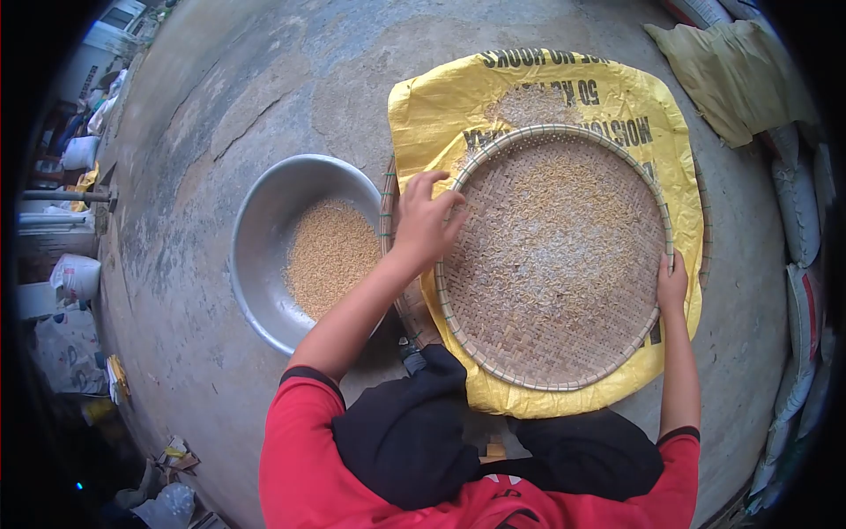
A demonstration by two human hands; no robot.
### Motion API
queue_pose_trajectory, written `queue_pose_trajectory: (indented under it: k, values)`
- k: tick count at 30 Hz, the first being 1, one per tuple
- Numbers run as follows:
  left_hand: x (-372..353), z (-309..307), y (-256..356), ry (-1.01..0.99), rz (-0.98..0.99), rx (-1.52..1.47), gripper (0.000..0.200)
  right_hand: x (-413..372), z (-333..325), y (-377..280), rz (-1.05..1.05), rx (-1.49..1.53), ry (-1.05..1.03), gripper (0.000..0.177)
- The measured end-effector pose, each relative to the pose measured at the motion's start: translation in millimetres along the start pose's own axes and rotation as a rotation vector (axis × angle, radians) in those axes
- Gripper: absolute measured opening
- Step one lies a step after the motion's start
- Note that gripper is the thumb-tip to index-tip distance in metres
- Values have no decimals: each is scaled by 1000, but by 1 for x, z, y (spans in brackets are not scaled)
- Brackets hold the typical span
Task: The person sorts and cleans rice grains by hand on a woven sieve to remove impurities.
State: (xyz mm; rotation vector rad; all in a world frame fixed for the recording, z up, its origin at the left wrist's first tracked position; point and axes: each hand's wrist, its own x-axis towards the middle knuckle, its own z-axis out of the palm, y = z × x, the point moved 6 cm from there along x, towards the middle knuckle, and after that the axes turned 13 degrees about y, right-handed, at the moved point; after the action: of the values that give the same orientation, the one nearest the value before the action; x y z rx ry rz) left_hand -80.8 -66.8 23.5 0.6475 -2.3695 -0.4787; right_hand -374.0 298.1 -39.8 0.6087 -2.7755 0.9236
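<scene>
A round woven winnowing basket (pixel 493 344) with a bound rim is in front of me, with unhusked rice grains (pixel 573 212) and paler broken bits spread over its weave. My right hand (pixel 672 284) grips the rim on the right side, thumb on top. At the upper left rim is my left hand (pixel 427 220), its fingers apart and curved, fingertips right beside the edge. Beneath the basket lies a yellow woven sack (pixel 419 119) with printed letters, and pale chaff (pixel 533 106) is scattered on its far part. Another round basket's rim (pixel 706 220) shows under the sack.
To the left on the concrete floor (pixel 194 256) stands a wide metal basin (pixel 264 207) with grain (pixel 330 256) in it. Filled sacks (pixel 797 212) line the right side, with a folded tan sack (pixel 736 79) on top. Buckets (pixel 79 277) and clutter run along the left edge.
</scene>
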Motion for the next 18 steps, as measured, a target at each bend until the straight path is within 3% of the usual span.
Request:
queue_pose_trajectory:
  k: [7,18]
  values:
    - [5,57,23,-175,22,-10,18,0,-2,-5,31,0,-25,31]
    - [1,73,24,-204,26,106,10,1,-1,0,-20,24,8,30]
